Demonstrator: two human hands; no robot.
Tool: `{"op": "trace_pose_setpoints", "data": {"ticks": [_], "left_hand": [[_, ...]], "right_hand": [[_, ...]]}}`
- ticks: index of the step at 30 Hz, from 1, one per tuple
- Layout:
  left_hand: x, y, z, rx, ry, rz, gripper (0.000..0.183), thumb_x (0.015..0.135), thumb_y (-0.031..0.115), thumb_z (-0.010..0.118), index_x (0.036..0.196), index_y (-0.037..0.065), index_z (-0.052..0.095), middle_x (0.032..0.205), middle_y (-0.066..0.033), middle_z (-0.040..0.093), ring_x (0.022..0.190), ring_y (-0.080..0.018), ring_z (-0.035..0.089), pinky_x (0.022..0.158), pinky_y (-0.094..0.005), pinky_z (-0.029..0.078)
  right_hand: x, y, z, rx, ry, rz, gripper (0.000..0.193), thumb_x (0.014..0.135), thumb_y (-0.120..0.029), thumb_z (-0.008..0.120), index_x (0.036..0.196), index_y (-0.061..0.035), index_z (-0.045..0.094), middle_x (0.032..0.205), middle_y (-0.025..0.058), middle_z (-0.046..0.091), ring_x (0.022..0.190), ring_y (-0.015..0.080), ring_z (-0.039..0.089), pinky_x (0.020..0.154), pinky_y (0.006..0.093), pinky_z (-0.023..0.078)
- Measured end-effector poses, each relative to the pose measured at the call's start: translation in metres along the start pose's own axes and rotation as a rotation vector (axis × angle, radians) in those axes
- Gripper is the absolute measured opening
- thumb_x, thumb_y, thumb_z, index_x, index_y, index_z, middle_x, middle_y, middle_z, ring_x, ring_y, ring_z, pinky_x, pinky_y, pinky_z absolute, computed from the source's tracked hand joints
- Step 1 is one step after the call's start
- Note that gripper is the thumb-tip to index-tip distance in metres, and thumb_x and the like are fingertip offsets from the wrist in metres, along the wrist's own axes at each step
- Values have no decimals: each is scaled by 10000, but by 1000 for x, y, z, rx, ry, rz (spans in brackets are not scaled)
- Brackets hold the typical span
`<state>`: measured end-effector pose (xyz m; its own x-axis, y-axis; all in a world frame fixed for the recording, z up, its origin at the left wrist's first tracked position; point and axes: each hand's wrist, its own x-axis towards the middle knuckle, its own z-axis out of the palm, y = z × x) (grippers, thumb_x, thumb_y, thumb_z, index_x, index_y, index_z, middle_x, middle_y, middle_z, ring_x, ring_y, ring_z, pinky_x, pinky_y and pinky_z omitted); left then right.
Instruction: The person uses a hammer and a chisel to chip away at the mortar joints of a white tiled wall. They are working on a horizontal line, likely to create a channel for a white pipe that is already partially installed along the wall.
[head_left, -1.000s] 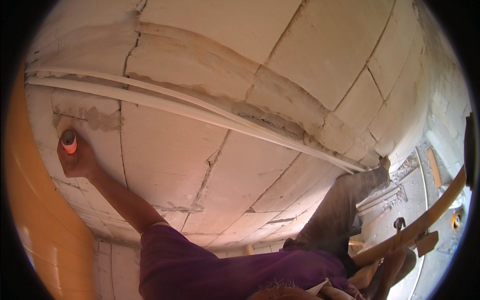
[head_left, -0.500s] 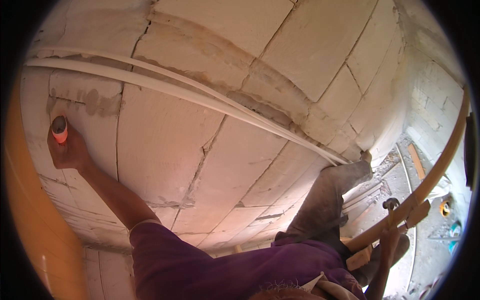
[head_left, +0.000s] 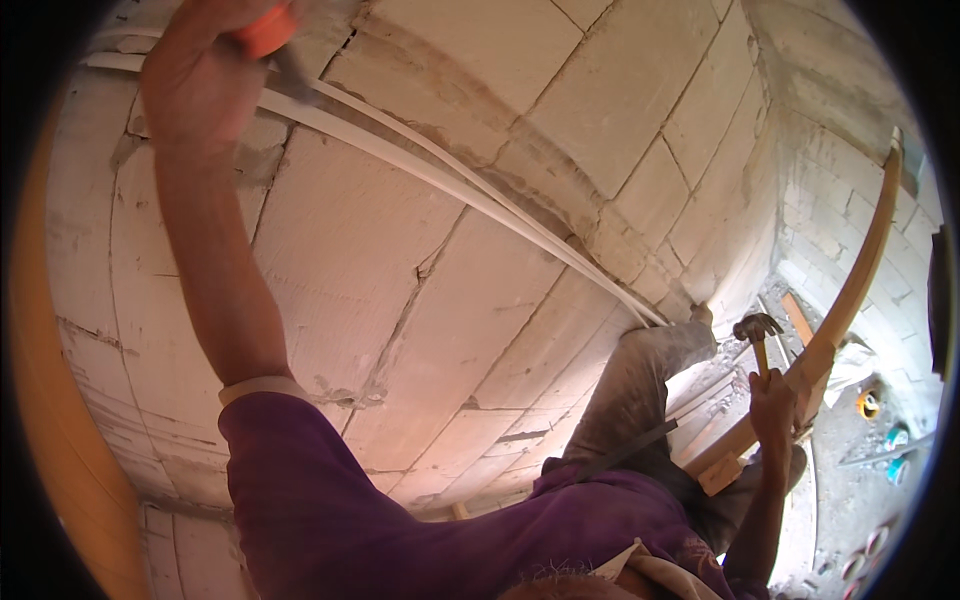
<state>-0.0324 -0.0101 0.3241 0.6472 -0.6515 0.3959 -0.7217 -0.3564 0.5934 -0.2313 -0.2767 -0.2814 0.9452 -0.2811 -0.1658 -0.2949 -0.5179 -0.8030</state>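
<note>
High at the upper left, my left hand (head_left: 200, 95) is closed round a tool with an orange end (head_left: 266, 32) and a grey, blurred part beside it. Motion smear hides its exact kind. The hand is in front of the wall of large pale blocks (head_left: 340, 230), by two white pipes (head_left: 400, 190) that run slantwise across it. At the lower right, my right hand (head_left: 770, 408) grips the handle of a claw hammer (head_left: 757, 328), its head pointing up. A curved-looking wooden beam (head_left: 850, 270) passes right next to this hand.
My bent leg (head_left: 630, 395) is against the wall. A short wood block (head_left: 718, 474) is at the beam's lower end. Below at the right, the rubble-strewn floor holds planks, an orange round item (head_left: 867, 404) and teal items (head_left: 896, 440). An orange-brown surface (head_left: 75, 430) borders the left.
My left hand has swung up and slightly right with the orange-ended tool, past the pipes. My right hand has risen with the hammer, whose head now shows more clearly.
</note>
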Motion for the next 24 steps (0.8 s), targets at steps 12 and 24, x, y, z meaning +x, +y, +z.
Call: {"op": "trace_pose_setpoints", "data": {"ticks": [12, 24], "left_hand": [[14, -46, 3, 496, 327, -44, 131, 890, 72, 735, 983, 8, 668, 889, -80, 702, 788, -183, 706, 689, -306, 594], [-5, -63, 10, 693, 401, 131, 129, 864, 95, 701, 905, 1, 623, 817, -70, 673, 729, -166, 681, 686, -287, 555]], "right_hand": [[-26, -104, -46, 226, 25, -2, 315, 960, -254, 685, 886, 37, 588, 687, 204, 611, 619, 361, 591, 608, 461, 443], [18, -228, -98, 612, 75, -104, 345, 1001, -343, 634, 961, -1, 629, 670, 83, 584, 586, 159, 554, 551, 373, 436]]}}
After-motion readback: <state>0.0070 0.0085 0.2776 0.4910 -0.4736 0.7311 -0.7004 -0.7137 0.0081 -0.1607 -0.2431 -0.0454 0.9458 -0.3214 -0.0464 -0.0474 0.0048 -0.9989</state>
